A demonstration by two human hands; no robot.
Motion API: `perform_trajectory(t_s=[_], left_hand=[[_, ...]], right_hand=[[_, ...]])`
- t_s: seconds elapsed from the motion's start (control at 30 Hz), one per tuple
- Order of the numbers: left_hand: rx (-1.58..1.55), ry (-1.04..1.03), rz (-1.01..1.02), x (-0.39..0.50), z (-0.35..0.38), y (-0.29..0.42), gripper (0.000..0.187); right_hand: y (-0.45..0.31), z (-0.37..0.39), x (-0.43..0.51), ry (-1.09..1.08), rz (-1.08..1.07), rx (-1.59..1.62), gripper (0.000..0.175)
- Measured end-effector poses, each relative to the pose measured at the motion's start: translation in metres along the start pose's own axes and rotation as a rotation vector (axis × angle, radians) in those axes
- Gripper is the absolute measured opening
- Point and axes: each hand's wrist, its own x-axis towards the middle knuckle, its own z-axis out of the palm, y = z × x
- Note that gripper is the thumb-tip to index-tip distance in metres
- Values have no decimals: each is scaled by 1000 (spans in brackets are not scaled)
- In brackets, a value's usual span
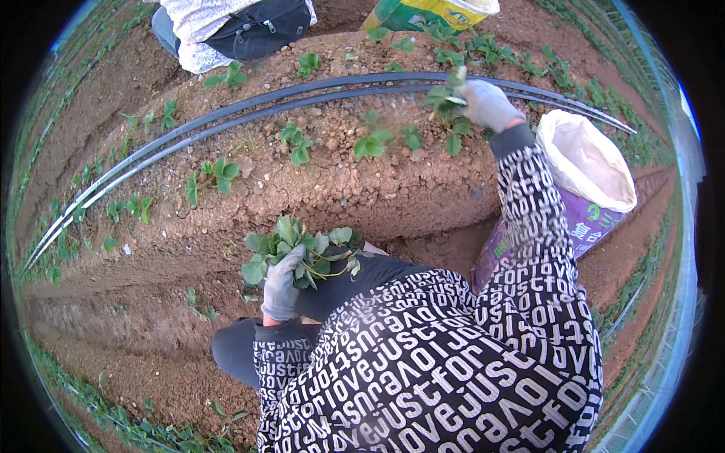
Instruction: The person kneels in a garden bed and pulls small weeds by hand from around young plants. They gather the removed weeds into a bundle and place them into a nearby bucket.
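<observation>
My left hand (283,286), in a grey work glove, grips a bunch of picked strawberry leaves (286,235) over my bent knee. Long pale stalks trail from the bunch to the right. Out over the raised soil bed, my right hand (488,105), gloved too, is closed around some strawberry leaves (444,97) beside the drip lines. Motion blurs these leaves, and whether they are still rooted cannot be told. Small strawberry plants (372,144) grow along the near side of the bed, left of that hand.
Two black drip irrigation lines (317,85) run along the bed. A purple woven sack (586,164) with a rolled white rim stands by my right arm. Across the bed are another person (192,34) with a black bag (257,31) and a green-yellow sack (433,14).
</observation>
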Motion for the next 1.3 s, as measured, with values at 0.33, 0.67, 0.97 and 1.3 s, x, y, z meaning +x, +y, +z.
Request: perform_trajectory(t_s=[0.33, 0.67, 0.97, 1.3], left_hand=[[-27, 41, -66, -2, 0, -4, 32], [-467, 90, -144, 6, 58, 37, 36], [-767, 127, -96, -2, 80, 38, 46], [-138, -28, 1, -3, 44, 7, 41]], right_hand=[[22, -3, 131, 246, 168, 140, 42], [-180, -50, -11, 315, -313, 77, 24], [-329, 30, -119, 33, -738, 111, 22], [-180, 3, -108, 392, -387, 870, 20]])
